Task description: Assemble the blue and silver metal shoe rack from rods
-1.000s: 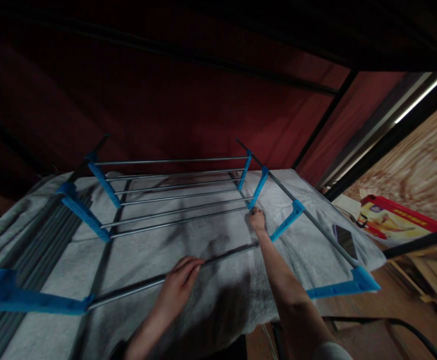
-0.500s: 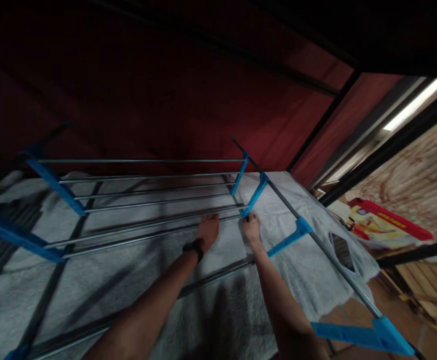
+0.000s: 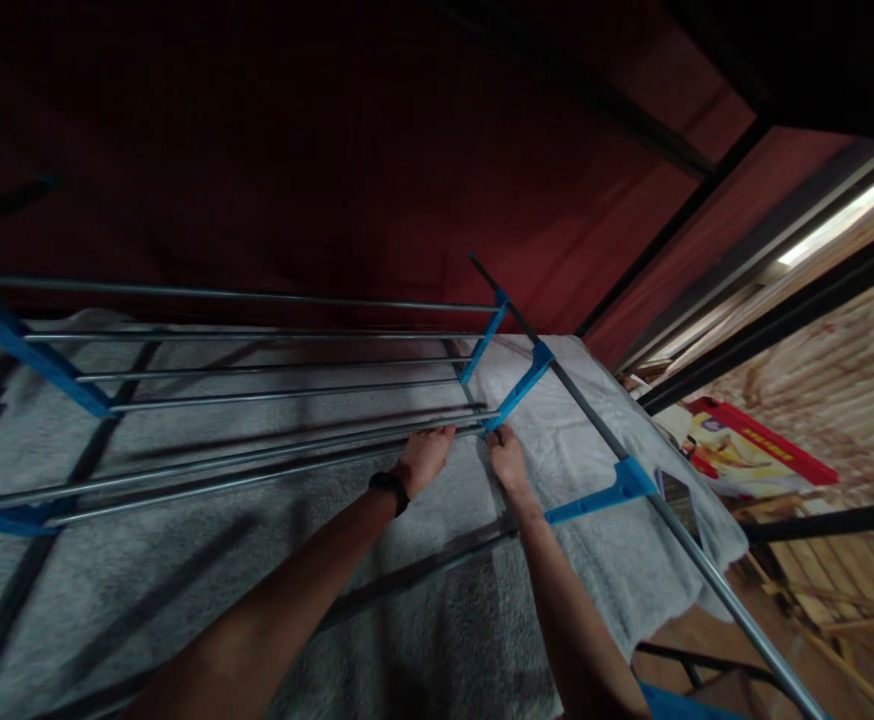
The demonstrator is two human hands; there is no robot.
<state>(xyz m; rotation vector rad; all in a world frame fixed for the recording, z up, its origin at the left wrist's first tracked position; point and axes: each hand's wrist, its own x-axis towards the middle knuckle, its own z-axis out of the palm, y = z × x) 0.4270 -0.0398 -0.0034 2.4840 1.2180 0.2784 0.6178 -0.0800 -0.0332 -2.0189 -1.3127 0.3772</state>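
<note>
A rack of thin metal tubes and blue plastic brackets stands over a grey-white cloth. My left hand (image 3: 426, 457), with a dark band on its wrist, has its fingers closed over a metal tube (image 3: 317, 462) close to that tube's right end. There the tube meets a blue bracket (image 3: 525, 384). At the bracket's lower end, my right hand (image 3: 509, 460) pinches the blue plastic, its fingertips partly hidden. Farther back, more tubes run across to another blue bracket (image 3: 486, 340). A third bracket (image 3: 602, 497) lies right of my right forearm.
A grey upright tube (image 3: 707, 562) slants down on the right, beside a phone (image 3: 678, 500) on the cloth (image 3: 557, 420). Beyond the edge are a red and yellow package (image 3: 756, 450) and wooden slats (image 3: 834, 560). A dark red sheet (image 3: 377, 200) hangs behind the rack.
The view has shifted, and the left brackets now sit farther toward the left edge. My left hand has come slightly right along the tube, nearer the bracket. My right hand stays at the bracket's end.
</note>
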